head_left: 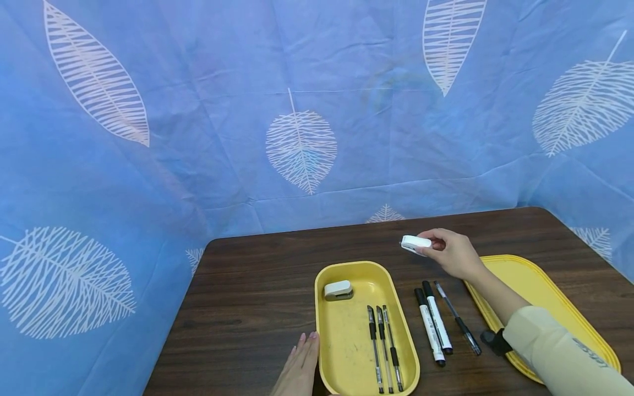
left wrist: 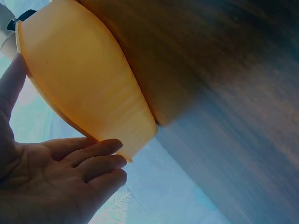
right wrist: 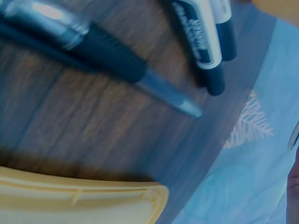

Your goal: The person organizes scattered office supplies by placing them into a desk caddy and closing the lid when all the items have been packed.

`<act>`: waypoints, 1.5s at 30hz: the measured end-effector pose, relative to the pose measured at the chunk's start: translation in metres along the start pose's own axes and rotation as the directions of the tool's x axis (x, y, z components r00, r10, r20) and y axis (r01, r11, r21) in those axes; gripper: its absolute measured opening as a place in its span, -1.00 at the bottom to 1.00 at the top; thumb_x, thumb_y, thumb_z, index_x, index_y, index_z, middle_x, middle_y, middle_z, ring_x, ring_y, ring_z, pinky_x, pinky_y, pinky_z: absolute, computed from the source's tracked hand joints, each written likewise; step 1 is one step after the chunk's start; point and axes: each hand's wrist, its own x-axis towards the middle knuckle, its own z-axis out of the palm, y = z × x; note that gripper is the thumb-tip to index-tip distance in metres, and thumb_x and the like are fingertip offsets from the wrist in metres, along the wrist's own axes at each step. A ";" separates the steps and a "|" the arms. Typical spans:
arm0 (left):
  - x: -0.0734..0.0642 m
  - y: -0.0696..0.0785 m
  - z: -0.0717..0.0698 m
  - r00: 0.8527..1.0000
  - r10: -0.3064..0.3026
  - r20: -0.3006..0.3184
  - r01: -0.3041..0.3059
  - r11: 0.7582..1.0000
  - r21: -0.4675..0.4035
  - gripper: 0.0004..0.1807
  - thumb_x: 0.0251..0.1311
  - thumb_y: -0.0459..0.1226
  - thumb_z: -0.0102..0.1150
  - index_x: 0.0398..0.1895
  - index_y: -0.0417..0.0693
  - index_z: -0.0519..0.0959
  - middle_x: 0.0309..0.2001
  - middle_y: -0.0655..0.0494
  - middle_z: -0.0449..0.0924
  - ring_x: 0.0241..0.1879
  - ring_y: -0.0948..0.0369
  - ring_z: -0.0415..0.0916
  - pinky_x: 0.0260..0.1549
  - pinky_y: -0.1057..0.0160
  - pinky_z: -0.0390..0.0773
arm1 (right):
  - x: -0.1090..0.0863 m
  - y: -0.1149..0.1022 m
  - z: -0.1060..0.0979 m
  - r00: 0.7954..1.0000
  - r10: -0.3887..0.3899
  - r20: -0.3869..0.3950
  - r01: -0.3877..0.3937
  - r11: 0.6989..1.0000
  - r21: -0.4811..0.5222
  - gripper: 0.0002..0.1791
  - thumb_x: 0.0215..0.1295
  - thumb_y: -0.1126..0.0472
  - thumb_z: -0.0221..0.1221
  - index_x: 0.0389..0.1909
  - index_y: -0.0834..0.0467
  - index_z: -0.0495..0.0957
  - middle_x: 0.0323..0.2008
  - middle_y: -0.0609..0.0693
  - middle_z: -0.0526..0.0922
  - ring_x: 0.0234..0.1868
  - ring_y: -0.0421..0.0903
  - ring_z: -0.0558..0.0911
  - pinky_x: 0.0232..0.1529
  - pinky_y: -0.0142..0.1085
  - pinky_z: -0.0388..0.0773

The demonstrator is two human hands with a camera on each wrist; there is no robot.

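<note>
My right hand pinches a small white stapler between thumb and fingers, above the back of the table. In the right wrist view only a sliver of that hand appears at the right edge. My left hand lies along the left side of a deep yellow tray, its fingers straight. The left wrist view shows those fingers against the tray's rim. Inside the tray sit another white stapler and several black-gripped pens, side by side.
Between the trays, two white markers with black caps and a dark pen lie on the brown table. A second yellow tray stands at the right, partly under my right forearm. Blue leaf-patterned cloth hangs behind.
</note>
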 end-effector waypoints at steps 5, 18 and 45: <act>-0.001 -0.001 0.001 1.000 0.007 -0.010 -0.007 1.000 0.009 0.07 0.05 0.34 0.12 0.38 -0.34 0.26 0.34 -0.20 0.38 0.30 -0.15 0.36 0.17 -0.06 0.47 | 0.003 -0.010 0.004 0.999 -0.042 -0.005 0.042 0.999 0.031 -0.68 0.23 0.22 0.29 0.00 0.19 0.60 -0.15 0.17 0.65 -0.34 -0.06 0.48 -0.40 -0.35 0.44; 0.000 0.000 -0.002 0.997 -0.032 0.069 0.037 0.997 -0.065 0.07 0.08 0.29 0.14 0.42 -0.34 0.18 0.38 -0.24 0.31 0.34 -0.20 0.28 0.22 -0.12 0.41 | 0.006 -0.047 0.019 0.992 -0.120 0.037 0.115 0.986 0.123 -0.67 0.20 0.19 0.32 0.00 0.12 0.60 -0.09 0.08 0.65 -0.26 -0.11 0.58 -0.30 -0.33 0.56; 0.001 0.007 -0.006 0.996 -0.054 0.077 0.059 0.996 -0.064 0.06 0.11 0.32 0.10 0.43 -0.32 0.18 0.41 -0.20 0.27 0.37 -0.17 0.27 0.22 -0.15 0.39 | -0.002 -0.055 0.061 0.968 -0.227 0.106 0.204 0.959 0.196 -0.72 0.20 0.13 0.32 -0.06 0.03 0.64 -0.11 -0.05 0.68 -0.14 -0.13 0.61 -0.20 -0.27 0.58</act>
